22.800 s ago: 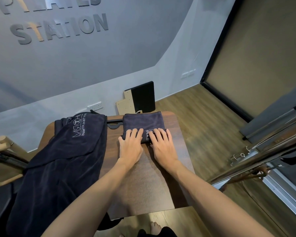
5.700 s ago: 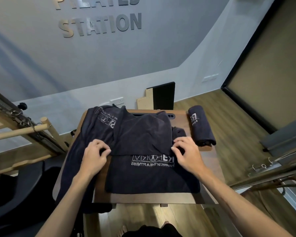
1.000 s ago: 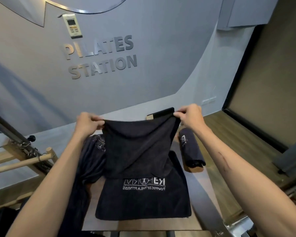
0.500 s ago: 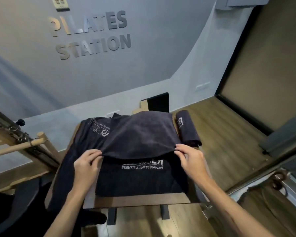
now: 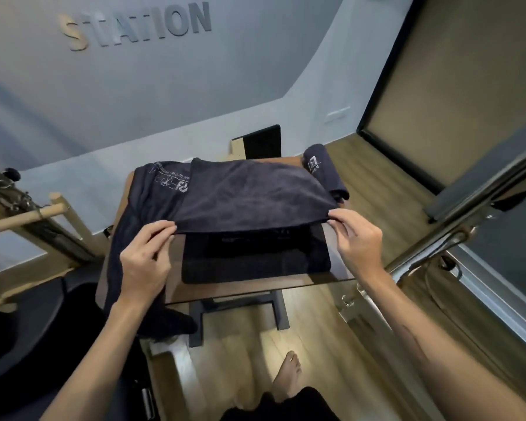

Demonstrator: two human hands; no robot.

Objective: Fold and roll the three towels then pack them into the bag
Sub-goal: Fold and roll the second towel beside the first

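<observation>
A dark navy towel (image 5: 249, 196) lies on the small wooden table (image 5: 255, 291), its far half drawn over toward me and held above the lower half (image 5: 255, 258). My left hand (image 5: 146, 256) pinches the left corner of the raised edge; my right hand (image 5: 357, 235) pinches the right corner. A rolled towel (image 5: 325, 171) with white print lies at the table's far right corner. A third, unfolded towel (image 5: 140, 214) with white lettering drapes over the table's left side and hangs down. No bag is recognisable in the frame.
A black and wooden board (image 5: 260, 142) leans on the wall behind the table. Wooden and metal pilates apparatus (image 5: 28, 214) stands at left, metal rails (image 5: 468, 214) at right. A dark seat (image 5: 28, 344) sits lower left. My bare foot (image 5: 287, 375) is on the wooden floor.
Both hands lifted the towel's far edge high a second ago, then brought it down and toward me. The fold now hides the printed lettering on the lower half.
</observation>
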